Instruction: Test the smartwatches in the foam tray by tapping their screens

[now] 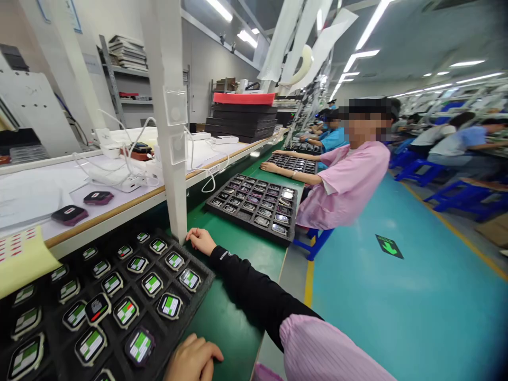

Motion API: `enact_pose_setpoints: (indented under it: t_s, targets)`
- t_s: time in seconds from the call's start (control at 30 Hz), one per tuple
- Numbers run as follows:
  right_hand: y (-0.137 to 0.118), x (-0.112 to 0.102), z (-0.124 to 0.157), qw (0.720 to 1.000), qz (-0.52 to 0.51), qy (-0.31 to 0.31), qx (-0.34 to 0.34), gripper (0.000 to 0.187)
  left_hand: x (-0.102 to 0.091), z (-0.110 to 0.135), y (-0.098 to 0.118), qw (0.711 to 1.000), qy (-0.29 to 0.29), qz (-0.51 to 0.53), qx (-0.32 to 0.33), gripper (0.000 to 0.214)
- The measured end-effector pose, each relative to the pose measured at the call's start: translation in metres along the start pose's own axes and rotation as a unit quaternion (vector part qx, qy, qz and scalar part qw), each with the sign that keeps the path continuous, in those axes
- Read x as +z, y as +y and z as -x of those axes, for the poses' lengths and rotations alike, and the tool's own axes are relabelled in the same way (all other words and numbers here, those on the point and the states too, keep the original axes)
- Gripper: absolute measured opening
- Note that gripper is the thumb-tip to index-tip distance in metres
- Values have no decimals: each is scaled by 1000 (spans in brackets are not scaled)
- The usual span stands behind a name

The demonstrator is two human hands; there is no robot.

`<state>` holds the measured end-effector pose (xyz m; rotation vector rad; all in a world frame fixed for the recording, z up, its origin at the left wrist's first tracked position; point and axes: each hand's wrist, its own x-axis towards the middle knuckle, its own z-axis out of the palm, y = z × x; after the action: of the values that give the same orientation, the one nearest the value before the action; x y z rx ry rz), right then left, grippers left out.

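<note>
Several smartwatches (151, 284) with green-and-white screens sit in the compartments of a black foam tray (198, 312). One smartwatch (98, 308) with a dark screen and red mark lies tilted across its neighbours. My left hand (192, 360), cut off by the bottom edge, is at the tray's near right corner, fingers loosely bent and apart, with nothing seen in them. Beyond the tray's far corner, my right hand (201, 241) rests on the green bench beside the white post (170, 159). Its fingers are slightly curled and apart, and no object shows in them.
A second tray of watches (254, 203) lies farther along the green bench (234, 296). A co-worker in pink (345, 180) sits beyond it, hands at another tray (296, 163). Above my tray, a shelf (130, 211) holds two dark watches (70, 214) and white cables.
</note>
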<state>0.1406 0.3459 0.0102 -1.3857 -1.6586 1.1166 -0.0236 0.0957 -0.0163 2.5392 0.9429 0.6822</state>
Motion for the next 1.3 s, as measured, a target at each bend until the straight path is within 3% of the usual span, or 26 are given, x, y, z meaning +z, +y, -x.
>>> enact_pose_setpoints:
  t_s: [0.1, 0.2, 0.4, 0.57, 0.87, 0.93, 1.0, 1.07, 1.13, 1.2, 1.3]
  targets:
    - [2, 2, 5, 1000, 6, 3, 3, 25, -14, -2, 22, 995, -6, 44, -93, 39]
    - [7, 3, 9, 1000, 1, 4, -1, 24, -25, -4, 37, 989, -23, 60, -134, 34]
    - [12, 3, 20, 1000, -13, 10, -25, 26, -25, -4, 38, 989, -84, 26, -116, 25]
    - [5, 1, 34, 995, -24, 53, -77, 29, -25, -5, 39, 987, -112, 27, -110, 23]
    - [-51, -2, 93, 961, -1, 183, -207, 13, -34, -9, 41, 986, -145, 10, -82, 25]
    - [-71, 7, 109, 962, 24, 133, -236, 18, -33, -8, 40, 987, -141, 6, -77, 25]
    - [-92, 21, 123, 950, 93, 15, -299, 31, -33, -7, 39, 987, -139, 2, -81, 25]
    - [-114, 36, 132, 904, 175, -124, -370, 50, -34, -7, 38, 986, -144, 2, -86, 26]
    - [-131, 51, 137, 846, 226, -224, -428, 65, -36, -7, 38, 985, -149, 5, -92, 28]
    - [-142, 65, 138, 801, 251, -274, -470, 71, -37, -8, 38, 983, -157, 5, -90, 29]
    - [-146, 81, 135, 771, 269, -305, -490, 74, -36, -7, 38, 984, -161, 3, -82, 30]
